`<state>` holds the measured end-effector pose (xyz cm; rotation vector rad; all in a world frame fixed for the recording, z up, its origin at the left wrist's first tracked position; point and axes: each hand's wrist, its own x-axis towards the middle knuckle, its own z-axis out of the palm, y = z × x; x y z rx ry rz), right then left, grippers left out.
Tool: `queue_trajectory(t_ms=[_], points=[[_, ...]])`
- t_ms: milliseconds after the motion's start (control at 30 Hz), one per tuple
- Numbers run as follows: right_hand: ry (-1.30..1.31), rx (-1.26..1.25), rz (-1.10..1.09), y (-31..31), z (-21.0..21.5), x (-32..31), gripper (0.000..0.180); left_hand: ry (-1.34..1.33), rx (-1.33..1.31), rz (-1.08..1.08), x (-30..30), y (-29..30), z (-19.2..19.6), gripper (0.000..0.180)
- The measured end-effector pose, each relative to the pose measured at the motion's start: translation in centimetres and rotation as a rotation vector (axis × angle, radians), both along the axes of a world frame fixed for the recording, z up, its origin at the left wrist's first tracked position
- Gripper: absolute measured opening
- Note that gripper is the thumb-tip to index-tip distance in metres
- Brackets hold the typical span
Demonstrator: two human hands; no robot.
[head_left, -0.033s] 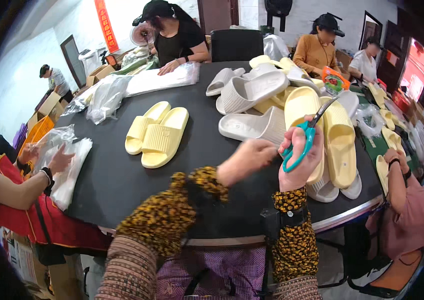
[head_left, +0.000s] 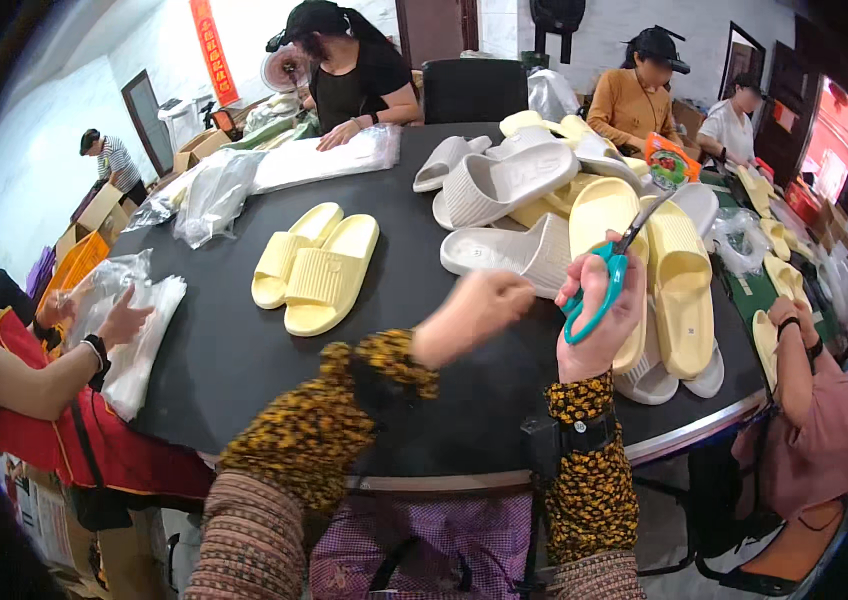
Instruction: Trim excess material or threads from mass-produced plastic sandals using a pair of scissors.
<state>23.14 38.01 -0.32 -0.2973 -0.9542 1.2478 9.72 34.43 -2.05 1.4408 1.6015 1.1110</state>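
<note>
The fingers of the right hand (head_left: pixel 599 320) are closed around the teal handles of the scissors (head_left: pixel 609 275), whose blades point up toward 1 o'clock. The left hand (head_left: pixel 474 310) is curled into a loose fist just at 9 o'clock of it; I cannot tell if it holds something. Both hover above the dark tabletop (head_left: pixel 244 350). A yellow slipper pair (head_left: pixel 316 268) lies at 10 o'clock, a slipper pile (head_left: pixel 584 200) at 12 o'clock.

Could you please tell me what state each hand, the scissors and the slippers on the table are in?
Right hand: raised, gripping the scissors.
Teal-handled scissors: held, blades up, look closed.
Left hand: closed in a fist above the black table, contents hidden.
Yellow slipper pair: flat, side by side, soles down.
Grey and yellow slippers: heaped.
</note>
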Motion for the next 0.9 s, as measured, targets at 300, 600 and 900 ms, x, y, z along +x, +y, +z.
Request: queue_trajectory(t_ms=[300, 600, 900], points=[[-0.167, 0.060, 0.091, -0.5, -1.4, -1.1, 0.046, 0.934, -0.109, 0.358, -22.1, -9.6, 4.0, 0.045], [-0.365, 0.161, 0.092, 0.2, -3.1, -1.8, 0.041, 1.200, -0.309, 0.174, -23.6, -9.5, 3.6, 0.061], [-0.356, 0.126, 0.122, 0.4, -2.5, -2.0, 0.039, 0.277, -0.323, 0.317, -16.9, -8.1, 5.0, 0.035]])
